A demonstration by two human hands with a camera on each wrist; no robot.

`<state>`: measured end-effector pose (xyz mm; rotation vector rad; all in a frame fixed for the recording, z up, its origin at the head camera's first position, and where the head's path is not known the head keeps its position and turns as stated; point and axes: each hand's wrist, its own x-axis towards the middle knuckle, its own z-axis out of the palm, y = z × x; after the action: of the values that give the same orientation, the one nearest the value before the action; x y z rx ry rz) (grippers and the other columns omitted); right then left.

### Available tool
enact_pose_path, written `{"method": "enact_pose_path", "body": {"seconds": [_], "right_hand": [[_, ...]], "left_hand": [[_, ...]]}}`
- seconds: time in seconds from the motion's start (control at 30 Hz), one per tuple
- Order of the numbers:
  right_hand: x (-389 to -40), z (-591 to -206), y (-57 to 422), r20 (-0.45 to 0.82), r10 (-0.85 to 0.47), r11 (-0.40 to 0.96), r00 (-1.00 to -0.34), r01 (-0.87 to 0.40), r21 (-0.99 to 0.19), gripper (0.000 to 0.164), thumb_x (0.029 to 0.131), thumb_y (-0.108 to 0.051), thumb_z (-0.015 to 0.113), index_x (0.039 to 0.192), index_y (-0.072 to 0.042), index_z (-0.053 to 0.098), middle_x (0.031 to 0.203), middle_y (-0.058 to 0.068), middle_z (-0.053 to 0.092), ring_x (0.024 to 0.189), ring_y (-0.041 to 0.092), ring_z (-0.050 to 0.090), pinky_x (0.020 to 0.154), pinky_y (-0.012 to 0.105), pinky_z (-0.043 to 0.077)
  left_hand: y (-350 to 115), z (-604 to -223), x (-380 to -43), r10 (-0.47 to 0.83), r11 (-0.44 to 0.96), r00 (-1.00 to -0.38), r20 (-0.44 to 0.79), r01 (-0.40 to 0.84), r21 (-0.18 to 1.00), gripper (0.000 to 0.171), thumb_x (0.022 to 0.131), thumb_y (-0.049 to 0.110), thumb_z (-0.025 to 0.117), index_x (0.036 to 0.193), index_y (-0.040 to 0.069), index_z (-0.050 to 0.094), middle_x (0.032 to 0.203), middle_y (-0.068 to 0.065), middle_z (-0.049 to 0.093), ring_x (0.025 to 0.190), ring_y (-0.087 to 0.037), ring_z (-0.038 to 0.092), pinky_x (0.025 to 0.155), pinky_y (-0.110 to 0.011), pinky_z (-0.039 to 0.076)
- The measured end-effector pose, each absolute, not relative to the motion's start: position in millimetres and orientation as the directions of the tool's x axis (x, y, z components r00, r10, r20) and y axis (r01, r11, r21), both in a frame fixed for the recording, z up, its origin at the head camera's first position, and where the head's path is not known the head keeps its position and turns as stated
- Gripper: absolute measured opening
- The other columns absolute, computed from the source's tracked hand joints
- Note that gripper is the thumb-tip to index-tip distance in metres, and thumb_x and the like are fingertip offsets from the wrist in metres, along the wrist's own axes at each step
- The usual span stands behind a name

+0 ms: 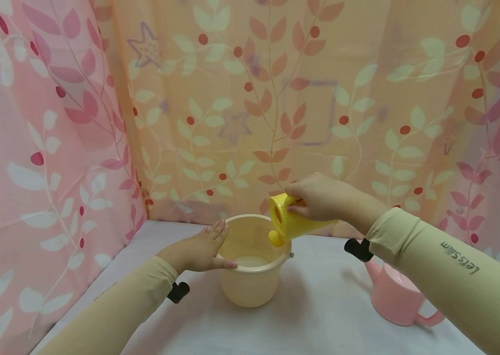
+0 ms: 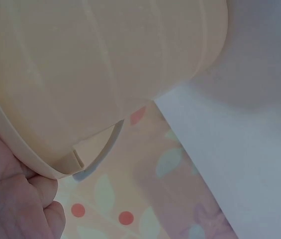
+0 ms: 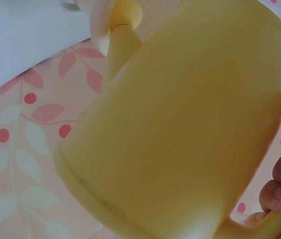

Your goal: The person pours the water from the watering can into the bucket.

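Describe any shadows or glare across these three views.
Head: soft shadow right of the round cream plastic bucket; left wrist: grey, soft-edged shadow on the flat white tabletop; right wrist: pale glare low on the yellow plastic watering can.

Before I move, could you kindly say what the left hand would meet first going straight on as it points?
The left hand already touches the cream bucket, so that comes first; past it, perhaps the yellow watering can, though depth is unclear.

You handle smooth plastic: a softly glossy yellow watering can (image 1: 305, 227) and duller bucket (image 1: 250, 288); cloth curtain (image 1: 232, 162) lines the worktop's (image 1: 329, 305) far edge.
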<state>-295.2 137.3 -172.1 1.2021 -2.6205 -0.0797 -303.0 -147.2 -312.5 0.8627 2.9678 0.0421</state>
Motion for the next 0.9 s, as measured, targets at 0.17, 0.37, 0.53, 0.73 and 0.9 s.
{"method": "enact_pose_path", "body": {"seconds": [0.17,0.37,0.53,0.73,0.9], "right_hand": [[-295.2,-169.6,137.4,0.216,-0.768,0.638,-0.603,-0.752,0.166,0.017,0.083,-0.022,0.067,0.075,-0.020,0.052,0.065,-0.010,0.052,0.059,0.011,0.050,0.058,0.024,0.044],[-294.3,-167.0,139.2,0.246,-0.785,0.613,-0.568,-0.767,0.187,0.020,0.081,-0.020,0.068,0.073,-0.018,0.050,0.059,-0.009,0.045,0.055,0.011,0.044,0.055,0.025,0.039],[-292.8,-165.8,140.9,0.275,-0.791,0.602,-0.547,-0.776,0.187,0.021,0.080,-0.019,0.068,0.071,-0.018,0.049,0.057,-0.009,0.041,0.053,0.010,0.040,0.053,0.025,0.036],[-292.0,-167.6,142.1,0.290,-0.794,0.595,-0.535,-0.781,0.189,0.022,0.080,-0.020,0.069,0.070,-0.018,0.049,0.057,-0.009,0.042,0.053,0.010,0.040,0.053,0.024,0.037],[-291.1,-174.8,144.4,0.317,-0.755,0.638,-0.573,-0.754,0.158,0.021,0.081,-0.024,0.070,0.073,-0.017,0.052,0.061,-0.008,0.047,0.056,0.011,0.044,0.055,0.025,0.038]], "left_hand": [[-147.0,-313.3,-303.3,0.538,0.843,-0.842,-0.041,0.537,0.036,0.107,0.077,0.077,0.035,0.144,-0.003,0.014,0.151,-0.019,0.007,0.139,-0.030,0.003,0.111,-0.045,0.010],[-147.7,-315.6,-305.8,0.533,0.846,-0.846,-0.037,0.532,0.019,0.108,0.076,0.078,0.033,0.144,-0.003,0.013,0.151,-0.019,0.006,0.139,-0.029,0.002,0.111,-0.045,0.010],[-147.7,-316.2,-306.9,0.533,0.846,-0.845,-0.038,0.533,0.009,0.109,0.075,0.079,0.032,0.145,-0.002,0.013,0.151,-0.019,0.006,0.139,-0.028,0.001,0.111,-0.045,0.010],[-147.4,-315.8,-306.9,0.532,0.847,-0.846,-0.039,0.532,0.009,0.109,0.075,0.080,0.032,0.145,-0.003,0.013,0.151,-0.019,0.006,0.139,-0.029,0.001,0.111,-0.045,0.010],[-147.0,-315.8,-307.5,0.531,0.847,-0.846,-0.042,0.532,0.004,0.110,0.074,0.080,0.031,0.145,-0.003,0.013,0.151,-0.019,0.006,0.139,-0.029,0.001,0.111,-0.046,0.010]]}}
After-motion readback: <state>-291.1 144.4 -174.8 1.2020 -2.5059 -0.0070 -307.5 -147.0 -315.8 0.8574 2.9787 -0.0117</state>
